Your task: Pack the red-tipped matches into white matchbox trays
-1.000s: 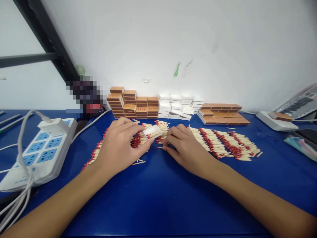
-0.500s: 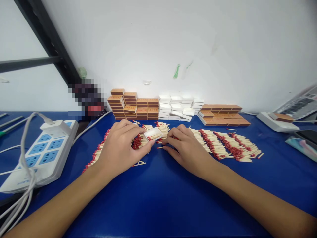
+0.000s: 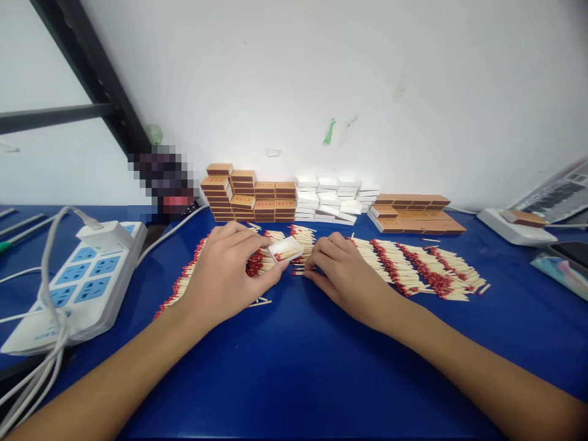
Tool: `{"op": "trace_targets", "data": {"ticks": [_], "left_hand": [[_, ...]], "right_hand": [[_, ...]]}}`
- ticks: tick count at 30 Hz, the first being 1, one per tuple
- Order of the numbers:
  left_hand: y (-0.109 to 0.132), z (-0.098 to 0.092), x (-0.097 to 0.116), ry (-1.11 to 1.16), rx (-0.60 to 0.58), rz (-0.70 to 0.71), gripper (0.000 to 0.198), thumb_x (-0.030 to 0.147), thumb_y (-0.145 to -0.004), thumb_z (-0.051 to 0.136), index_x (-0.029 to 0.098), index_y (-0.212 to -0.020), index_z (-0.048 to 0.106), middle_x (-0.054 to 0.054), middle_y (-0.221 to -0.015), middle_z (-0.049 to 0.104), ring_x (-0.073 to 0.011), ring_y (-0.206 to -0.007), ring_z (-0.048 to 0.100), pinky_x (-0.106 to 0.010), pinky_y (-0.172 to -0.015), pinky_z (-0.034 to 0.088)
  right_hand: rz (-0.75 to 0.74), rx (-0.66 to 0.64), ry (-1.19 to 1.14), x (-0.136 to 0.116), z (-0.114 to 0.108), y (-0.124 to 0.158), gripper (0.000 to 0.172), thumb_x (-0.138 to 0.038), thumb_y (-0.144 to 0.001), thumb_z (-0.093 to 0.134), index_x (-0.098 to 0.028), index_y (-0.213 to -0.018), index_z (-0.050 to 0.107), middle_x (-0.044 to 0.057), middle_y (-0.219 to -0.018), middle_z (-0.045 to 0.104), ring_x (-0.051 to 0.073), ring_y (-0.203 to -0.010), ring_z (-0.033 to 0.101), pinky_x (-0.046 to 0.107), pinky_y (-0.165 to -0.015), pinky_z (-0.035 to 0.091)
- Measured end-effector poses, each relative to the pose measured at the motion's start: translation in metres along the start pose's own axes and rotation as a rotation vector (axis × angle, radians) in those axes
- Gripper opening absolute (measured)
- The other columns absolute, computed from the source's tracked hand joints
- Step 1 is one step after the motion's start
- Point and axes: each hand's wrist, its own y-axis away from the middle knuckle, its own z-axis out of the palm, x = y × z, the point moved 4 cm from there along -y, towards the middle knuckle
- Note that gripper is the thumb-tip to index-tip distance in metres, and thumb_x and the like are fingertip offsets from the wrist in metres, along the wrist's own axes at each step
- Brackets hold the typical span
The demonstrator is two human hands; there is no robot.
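Note:
My left hand (image 3: pixel 227 269) grips a small white tray (image 3: pixel 285 249) between thumb and fingers, tilted, with several red-tipped matches inside. Just right of it, my right hand (image 3: pixel 342 269) is closed, its thumb and fingertips pinched at the end of a match (image 3: pixel 299 273) low over the blue table. Loose matches (image 3: pixel 302 234) lie behind and between the hands. More matches (image 3: pixel 184 282) show left of my left hand, partly covered by it. Rows of matches (image 3: pixel 422 269) spread out to the right of my right hand.
Brown matchboxes (image 3: pixel 264 205) and white trays (image 3: pixel 328 199) stand stacked along the wall, with flat brown boxes (image 3: pixel 416 222) beside them. A power strip (image 3: pixel 92 275) with cables is at the left of the blue table (image 3: pixel 298 367). A white device (image 3: pixel 514 228) lies at the right.
My right hand has shifted slightly, its fingers drawn closer together at the matches. My left hand keeps hold of the white tray in nearly the same place.

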Motion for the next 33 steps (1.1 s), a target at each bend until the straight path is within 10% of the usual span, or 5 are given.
{"op": "trace_targets", "data": {"ticks": [26,33], "left_hand": [[0.003,0.005,0.009,0.058,-0.093,0.071,0.022,0.039,-0.097,0.078,0.018,-0.103,0.077,-0.005,-0.092,0.078,-0.0266,-0.094,0.068,-0.045,-0.089,0.05],[-0.001,-0.005,0.0,-0.053,0.063,0.023,0.027,0.037,-0.094,0.08,0.013,-0.106,0.079,-0.01,-0.097,0.081,-0.0295,-0.093,0.071,-0.047,-0.085,0.054]], "right_hand": [[-0.074,0.279,0.014,-0.007,-0.03,0.002,0.012,-0.019,-0.11,0.056,-0.019,-0.104,0.067,0.011,-0.104,0.069,0.026,-0.097,0.052,0.041,-0.084,0.04],[0.011,0.032,-0.032,0.008,-0.011,0.003,0.01,-0.022,-0.106,0.063,-0.018,-0.1,0.07,0.011,-0.101,0.066,0.027,-0.098,0.049,0.042,-0.085,0.042]]}}
